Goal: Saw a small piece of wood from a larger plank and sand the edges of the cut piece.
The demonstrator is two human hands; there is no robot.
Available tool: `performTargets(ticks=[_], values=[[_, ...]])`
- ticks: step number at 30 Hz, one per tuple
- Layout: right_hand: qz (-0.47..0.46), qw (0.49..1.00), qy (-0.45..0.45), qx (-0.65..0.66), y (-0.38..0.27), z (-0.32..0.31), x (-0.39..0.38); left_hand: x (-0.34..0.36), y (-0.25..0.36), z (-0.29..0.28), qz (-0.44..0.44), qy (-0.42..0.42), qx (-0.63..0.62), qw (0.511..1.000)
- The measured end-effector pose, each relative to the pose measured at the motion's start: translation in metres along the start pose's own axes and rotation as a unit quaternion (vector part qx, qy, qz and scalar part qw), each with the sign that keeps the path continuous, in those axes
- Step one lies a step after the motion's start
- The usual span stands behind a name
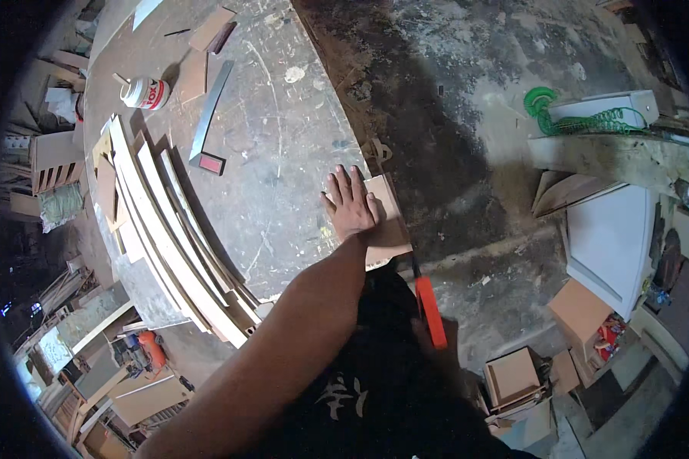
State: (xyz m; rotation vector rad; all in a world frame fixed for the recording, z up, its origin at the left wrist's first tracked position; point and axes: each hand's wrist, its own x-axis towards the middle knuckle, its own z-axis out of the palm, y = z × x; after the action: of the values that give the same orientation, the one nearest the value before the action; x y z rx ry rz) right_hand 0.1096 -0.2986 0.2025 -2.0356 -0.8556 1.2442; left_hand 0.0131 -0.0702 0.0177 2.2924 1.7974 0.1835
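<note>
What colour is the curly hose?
The curly hose is green; it shows in the head view.

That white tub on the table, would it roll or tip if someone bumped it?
Its rounded side suggests the white tub might roll if knocked over. Standing upright, it would probably slide under a gentle low push, but catching the stick jutting from its top could tip it.
</note>
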Motion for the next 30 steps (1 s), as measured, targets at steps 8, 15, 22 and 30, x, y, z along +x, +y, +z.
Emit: performTargets(ticks=[8, 15, 22, 30], values=[[-0.029, 0.999, -0.034, -0.003, 0.022, 0.014, 0.075, 0.002, 0.021, -0.002, 0.007, -0.014, -0.029, 0.999], [0.031, 0.998, 0.03, 0.043, -0.032, -0.001, 0.019, 0.001, 0.01, 0.0, 0.012, 0.013, -0.012, 1.0], [-0.008, 1.0, 0.004, -0.022, 0.009, -0.005, -0.021, 0.001, 0.005, 0.0, 0.008, 0.007, -0.012, 1.0], [0.019, 1.0, -0.003, -0.007, -0.01, 0.004, 0.032, 0.004, 0.016, 0.001, 0.022, 0.031, -0.006, 0.999]])
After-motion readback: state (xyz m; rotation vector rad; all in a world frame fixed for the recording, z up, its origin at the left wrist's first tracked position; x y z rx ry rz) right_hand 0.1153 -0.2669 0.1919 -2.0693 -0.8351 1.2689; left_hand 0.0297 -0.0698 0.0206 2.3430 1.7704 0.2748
